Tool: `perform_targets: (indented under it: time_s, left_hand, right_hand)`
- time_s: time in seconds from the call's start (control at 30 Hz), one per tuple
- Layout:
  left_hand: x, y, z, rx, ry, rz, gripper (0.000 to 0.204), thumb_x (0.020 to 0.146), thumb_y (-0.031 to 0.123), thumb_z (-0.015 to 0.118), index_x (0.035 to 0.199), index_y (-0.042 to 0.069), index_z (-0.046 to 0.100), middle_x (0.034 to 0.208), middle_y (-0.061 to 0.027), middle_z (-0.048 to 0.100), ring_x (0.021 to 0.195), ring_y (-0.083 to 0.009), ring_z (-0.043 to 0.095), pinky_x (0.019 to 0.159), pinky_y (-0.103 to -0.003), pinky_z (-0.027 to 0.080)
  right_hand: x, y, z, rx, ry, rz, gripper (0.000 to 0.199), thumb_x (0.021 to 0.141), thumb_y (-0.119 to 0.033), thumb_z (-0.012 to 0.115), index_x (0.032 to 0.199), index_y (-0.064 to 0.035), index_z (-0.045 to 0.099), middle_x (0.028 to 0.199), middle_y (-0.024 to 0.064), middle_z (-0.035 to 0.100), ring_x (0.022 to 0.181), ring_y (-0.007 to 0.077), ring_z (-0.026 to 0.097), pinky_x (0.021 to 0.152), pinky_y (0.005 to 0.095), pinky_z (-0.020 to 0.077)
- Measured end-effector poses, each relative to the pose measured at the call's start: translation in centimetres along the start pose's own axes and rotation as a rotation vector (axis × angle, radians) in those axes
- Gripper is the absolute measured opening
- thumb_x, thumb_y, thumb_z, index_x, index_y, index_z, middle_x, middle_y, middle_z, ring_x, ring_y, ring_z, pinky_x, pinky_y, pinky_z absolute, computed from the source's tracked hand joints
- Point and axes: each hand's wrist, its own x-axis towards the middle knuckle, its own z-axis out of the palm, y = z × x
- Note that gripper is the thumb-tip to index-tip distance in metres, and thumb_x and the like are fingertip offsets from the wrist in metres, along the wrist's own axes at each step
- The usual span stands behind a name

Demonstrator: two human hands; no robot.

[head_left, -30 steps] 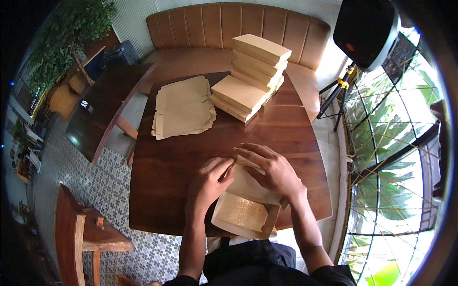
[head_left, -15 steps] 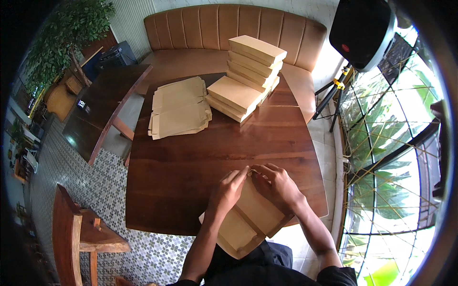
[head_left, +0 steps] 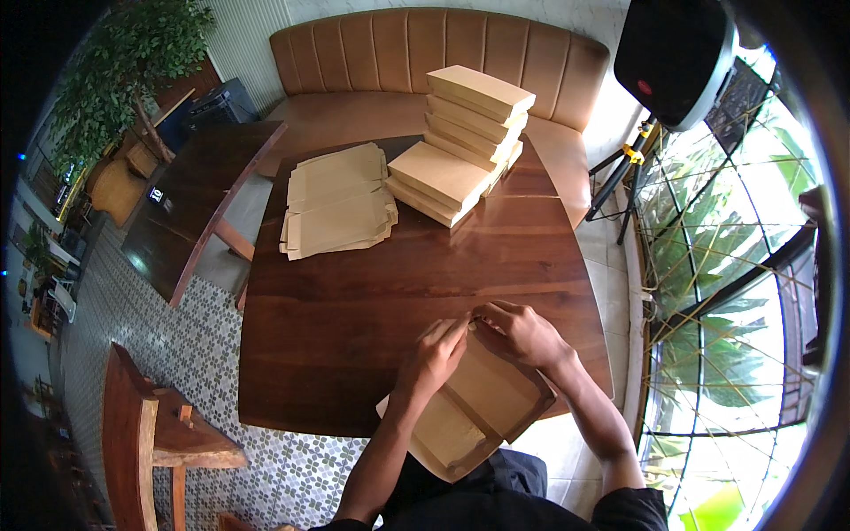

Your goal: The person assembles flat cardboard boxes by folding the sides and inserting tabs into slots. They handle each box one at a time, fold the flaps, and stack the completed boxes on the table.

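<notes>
A partly folded brown cardboard box (head_left: 474,410) lies at the near edge of the dark wooden table (head_left: 354,301), hanging over toward my body. My left hand (head_left: 436,350) pinches its far flap from the left. My right hand (head_left: 521,333) grips the same far edge from the right. The fingertips of both hands nearly meet over the flap. A pile of flat brown box blanks (head_left: 336,202) lies at the table's far left. A tall stack of folded brown boxes (head_left: 465,128) stands at the far middle.
A tan padded bench (head_left: 425,62) runs behind the table. A second dark table (head_left: 195,195) stands to the left. A wooden chair (head_left: 146,434) is at the lower left. A black speaker on a tripod (head_left: 673,53) and windows are on the right.
The box has turned and slid nearer the table edge. Both hands have moved from pressing on its top to pinching its far flap.
</notes>
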Motion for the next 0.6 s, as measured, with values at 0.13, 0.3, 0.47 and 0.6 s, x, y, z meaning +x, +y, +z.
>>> perform_targets:
  time_s: [0.13, 0.3, 0.47, 0.6]
  left_hand:
    - [0.1, 0.1, 0.1, 0.01, 0.016, -0.011, 0.024, 0.091, 0.0, 0.074, 0.114, -0.004, 0.071, 0.101, -0.0195, 0.075, 0.092, -0.0364, 0.075, 0.078, -0.043, 0.061]
    - [0.3, 0.2, 0.2, -0.006, 0.054, -0.053, 0.019, 0.09, 0.001, 0.076, 0.108, -0.004, 0.071, 0.1, -0.0193, 0.075, 0.091, -0.0368, 0.075, 0.077, -0.042, 0.061]
    - [0.7, 0.0, -0.2, -0.002, 0.078, -0.108, 0.018, 0.089, 0.004, 0.076, 0.106, -0.001, 0.071, 0.097, -0.0186, 0.075, 0.089, -0.0373, 0.075, 0.074, -0.042, 0.061]
    - [0.4, -0.3, -0.1, 0.048, 0.099, -0.125, 0.015, 0.089, 0.003, 0.077, 0.102, 0.0, 0.071, 0.094, -0.0174, 0.074, 0.085, -0.0369, 0.075, 0.072, -0.043, 0.06]
  right_hand:
    - [0.0, 0.3, -0.1, -0.018, -0.027, -0.022, 0.024, 0.096, -0.013, 0.067, 0.118, -0.0043, 0.064, 0.105, 0.0189, 0.07, 0.095, 0.0428, 0.07, 0.079, 0.0506, 0.0586]
    - [0.5, 0.4, -0.1, -0.015, -0.025, -0.036, 0.024, 0.096, -0.012, 0.067, 0.118, -0.0035, 0.064, 0.106, 0.0194, 0.069, 0.097, 0.0436, 0.069, 0.08, 0.051, 0.0577]
    - [1.4, 0.6, 0.4, 0.012, 0.024, -0.087, 0.022, 0.095, -0.012, 0.072, 0.115, -0.0032, 0.069, 0.105, 0.0183, 0.073, 0.095, 0.039, 0.073, 0.078, 0.0462, 0.06]
    - [1.9, 0.3, 0.7, 0.035, 0.004, -0.039, 0.025, 0.096, -0.013, 0.073, 0.118, -0.0023, 0.069, 0.109, 0.0181, 0.074, 0.101, 0.0354, 0.075, 0.083, 0.0429, 0.062]
